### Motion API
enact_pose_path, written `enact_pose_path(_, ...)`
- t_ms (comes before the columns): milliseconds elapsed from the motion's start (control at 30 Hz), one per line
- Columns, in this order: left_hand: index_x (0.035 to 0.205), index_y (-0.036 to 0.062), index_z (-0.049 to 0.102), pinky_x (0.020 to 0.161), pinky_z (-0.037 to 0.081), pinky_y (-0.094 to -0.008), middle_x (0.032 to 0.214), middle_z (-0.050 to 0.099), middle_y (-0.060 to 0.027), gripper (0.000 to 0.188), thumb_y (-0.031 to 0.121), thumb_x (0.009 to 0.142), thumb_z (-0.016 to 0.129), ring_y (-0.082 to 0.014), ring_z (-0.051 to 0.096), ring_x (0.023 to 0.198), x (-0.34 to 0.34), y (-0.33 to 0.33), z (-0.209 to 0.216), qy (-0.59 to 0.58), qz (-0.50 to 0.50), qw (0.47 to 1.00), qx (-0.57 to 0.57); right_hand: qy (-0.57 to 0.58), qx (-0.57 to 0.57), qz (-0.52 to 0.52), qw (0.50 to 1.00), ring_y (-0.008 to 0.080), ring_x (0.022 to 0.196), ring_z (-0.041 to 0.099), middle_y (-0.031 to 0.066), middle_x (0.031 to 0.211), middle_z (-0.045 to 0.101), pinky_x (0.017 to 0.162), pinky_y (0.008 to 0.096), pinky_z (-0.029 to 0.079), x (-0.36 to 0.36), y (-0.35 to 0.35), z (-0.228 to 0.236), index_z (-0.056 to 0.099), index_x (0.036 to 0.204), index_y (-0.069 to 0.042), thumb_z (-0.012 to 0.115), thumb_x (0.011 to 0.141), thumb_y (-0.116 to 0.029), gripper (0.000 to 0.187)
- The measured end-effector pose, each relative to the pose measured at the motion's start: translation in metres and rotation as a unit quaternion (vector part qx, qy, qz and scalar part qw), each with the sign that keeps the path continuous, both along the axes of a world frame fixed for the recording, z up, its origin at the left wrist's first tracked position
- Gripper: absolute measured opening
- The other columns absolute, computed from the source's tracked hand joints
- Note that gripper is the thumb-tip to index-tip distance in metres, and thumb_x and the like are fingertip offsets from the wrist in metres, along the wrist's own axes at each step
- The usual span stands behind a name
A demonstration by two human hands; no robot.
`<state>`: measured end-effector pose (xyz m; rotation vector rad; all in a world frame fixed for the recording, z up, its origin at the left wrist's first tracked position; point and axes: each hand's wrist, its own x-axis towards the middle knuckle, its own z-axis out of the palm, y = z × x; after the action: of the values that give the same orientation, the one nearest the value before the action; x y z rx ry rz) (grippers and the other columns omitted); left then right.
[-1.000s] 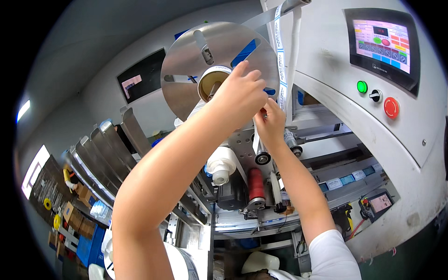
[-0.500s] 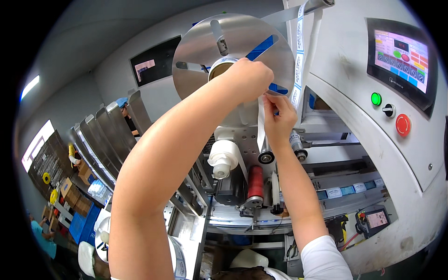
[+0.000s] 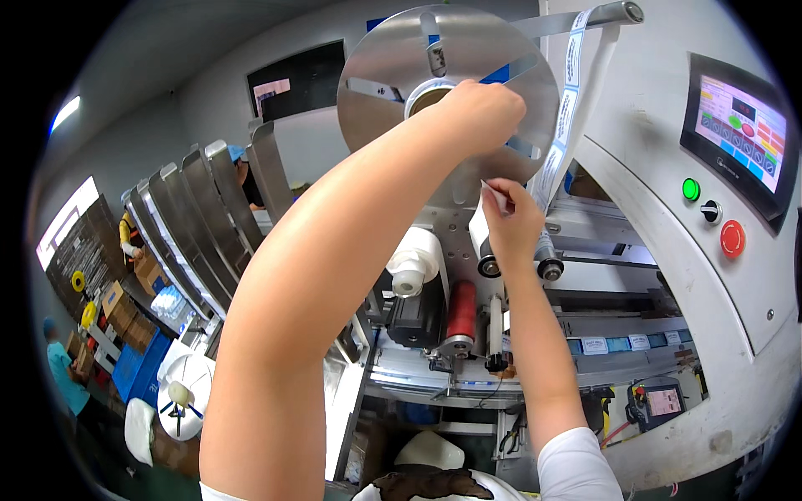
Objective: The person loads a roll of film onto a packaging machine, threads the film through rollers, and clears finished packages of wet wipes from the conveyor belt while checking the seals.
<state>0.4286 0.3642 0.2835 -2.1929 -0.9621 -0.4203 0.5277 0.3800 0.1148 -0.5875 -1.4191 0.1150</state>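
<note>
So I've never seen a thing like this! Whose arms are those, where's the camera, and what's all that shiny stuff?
There's no robot here: they're a person's own arms. The camera sits on their head, looking down, and its wide lens makes straight edges look bent.

In front is a big pale machine. The shiny round thing is a metal disc with slots. The left hand is in front of it, but I can't tell if it holds anything. The right hand pinches a thin white strip. Below is a red roller.

On the right are a lit screen and a round red button. Lower down, small white and blue pieces lie in a row.
</note>
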Motion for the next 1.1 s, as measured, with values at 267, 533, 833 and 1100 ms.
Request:
enact_pose_path(267,0.114,0.0057,0.047,0.086,0.042,-0.0418,0.107,0.049,-0.0126,0.051,0.038,0.080,0.067,-0.0309,0.049,0.101,-0.037,-0.072,0.001,-0.100,-0.278,0.954,0.047,-0.147,0.133,-0.044,0.979,0.0334,0.110,0.050,0.0180,0.119,0.051,0.091,0.0424,0.038,0.004,0.013,0.095,0.046,0.123,-0.004,0.059,0.086,-0.018,0.041)
enact_pose_path(533,0.109,0.0001,0.061,0.091,0.047,-0.0345,0.112,0.063,-0.0144,0.032,0.000,0.077,0.067,-0.0262,0.059,0.105,-0.266,-0.331,-0.166,-0.315,0.045,0.948,0.015,-0.011,-0.050,0.290,0.956,0.0235,0.077,0.066,0.0155,0.089,0.067,0.070,0.0338,0.053,-0.074,-0.130,0.002,0.061,0.105,0.002,0.056,0.088,-0.012,0.023)
enact_pose_path(833,0.137,0.0172,0.036,0.092,0.038,-0.0502,0.137,0.037,-0.0119,0.067,0.059,0.086,0.049,-0.0324,0.042,0.120,-0.373,-0.531,-0.424,-0.886,0.338,0.270,-0.166,-0.424,-0.560,0.193,0.685,0.0225,0.049,0.064,0.0189,0.070,0.064,0.046,0.0328,0.052,-0.238,-0.097,-0.263,0.061,0.088,0.010,0.054,0.085,-0.014,0.025)
enact_pose_path(1100,0.147,0.0225,0.020,0.104,0.025,-0.0561,0.150,0.023,-0.0050,0.100,0.088,0.071,0.024,-0.0319,0.025,0.135,-0.316,-0.511,-0.482,-0.979,-0.061,-0.040,-0.189,-0.240,-0.500,0.434,0.710,0.0140,0.101,0.058,0.0068,0.108,0.063,0.087,0.0280,0.045,-0.288,-0.182,-0.259,0.059,0.119,-0.004,0.047,0.096,-0.034,0.040)
